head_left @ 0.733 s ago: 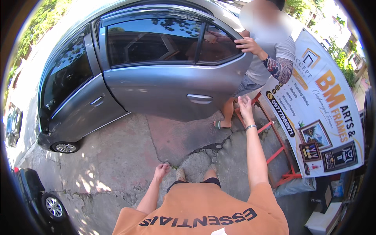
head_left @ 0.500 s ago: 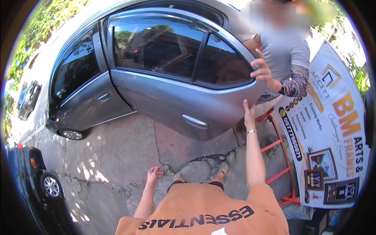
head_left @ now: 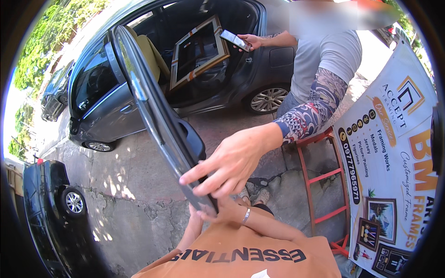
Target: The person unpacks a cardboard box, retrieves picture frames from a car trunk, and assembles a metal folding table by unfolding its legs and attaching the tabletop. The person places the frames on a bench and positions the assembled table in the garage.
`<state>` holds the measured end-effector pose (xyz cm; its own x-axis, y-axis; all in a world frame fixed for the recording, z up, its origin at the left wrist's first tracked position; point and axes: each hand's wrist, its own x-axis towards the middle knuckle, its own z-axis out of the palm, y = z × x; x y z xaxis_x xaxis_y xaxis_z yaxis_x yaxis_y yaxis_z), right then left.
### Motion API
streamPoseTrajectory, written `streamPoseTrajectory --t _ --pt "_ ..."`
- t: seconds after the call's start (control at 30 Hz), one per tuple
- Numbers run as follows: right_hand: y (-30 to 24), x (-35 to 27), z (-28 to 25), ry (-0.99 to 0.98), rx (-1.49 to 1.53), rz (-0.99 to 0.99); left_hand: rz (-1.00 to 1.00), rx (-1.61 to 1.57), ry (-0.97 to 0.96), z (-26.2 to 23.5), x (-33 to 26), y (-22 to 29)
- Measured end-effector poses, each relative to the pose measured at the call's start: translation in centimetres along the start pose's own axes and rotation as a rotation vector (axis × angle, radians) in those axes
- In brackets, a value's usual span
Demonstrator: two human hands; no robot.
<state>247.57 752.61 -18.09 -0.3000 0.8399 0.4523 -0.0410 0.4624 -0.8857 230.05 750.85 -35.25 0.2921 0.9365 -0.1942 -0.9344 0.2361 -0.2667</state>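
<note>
The grey car's rear door (head_left: 160, 123) is swung wide, its edge close in front of me. My right hand (head_left: 227, 211), with a silver bracelet on its wrist, grips the lower end of that edge. Beside it, my left hand (head_left: 193, 220) is at the outer side of the door, its fingers mostly hidden. A co-worker's hand (head_left: 232, 160) in a patterned sleeve lies over the door edge just above mine. Their other hand (head_left: 252, 42) holds a phone (head_left: 235, 41). Inside the car a large wooden picture frame (head_left: 200, 71) leans at a tilt.
A red metal ladder-like rack (head_left: 323, 177) and a large printed banner (head_left: 371, 185) stand at my right. The car's rear wheel (head_left: 269, 98) shows beside the co-worker. A black vehicle (head_left: 48, 199) is parked at the left, on cracked concrete (head_left: 153, 185).
The door has swung further outward toward me, revealing the car's inside and the frame. My left hand has come up to the door. The co-worker's phone has come into view.
</note>
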Motion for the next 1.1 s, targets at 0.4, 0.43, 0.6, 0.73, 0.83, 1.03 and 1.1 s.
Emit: streamPoseTrajectory --t 0.4,0.43,0.6,0.73,0.83,1.03,1.1 --pt "0.1 2.1 1.3 -0.472 0.021 -0.106 0.837 0.111 0.424 1.0 -9.3 0.4" --pt "0.0 2.8 0.4 -0.439 0.055 -0.171 0.879 0.107 0.442 0.8 -9.5 -0.3" --pt "0.7 5.7 -5.4 -0.493 0.078 -0.295 1.052 0.055 0.503 0.9 -8.3 -4.4" --pt "2.0 7.8 -10.3 -0.582 0.038 -0.263 1.139 0.03 0.517 2.3 -3.6 -6.3" --pt "2.8 9.4 -12.2 -0.679 0.013 -0.327 1.185 0.021 0.536 3.9 -0.1 -7.2" --pt "5.6 11.8 -13.9 -0.844 0.075 -0.249 1.242 -0.025 0.601 4.8 4.3 -8.0" --pt "7.2 13.0 -14.5 -0.82 0.095 -0.27 1.26 -0.042 0.63 2.9 5.7 -8.0"
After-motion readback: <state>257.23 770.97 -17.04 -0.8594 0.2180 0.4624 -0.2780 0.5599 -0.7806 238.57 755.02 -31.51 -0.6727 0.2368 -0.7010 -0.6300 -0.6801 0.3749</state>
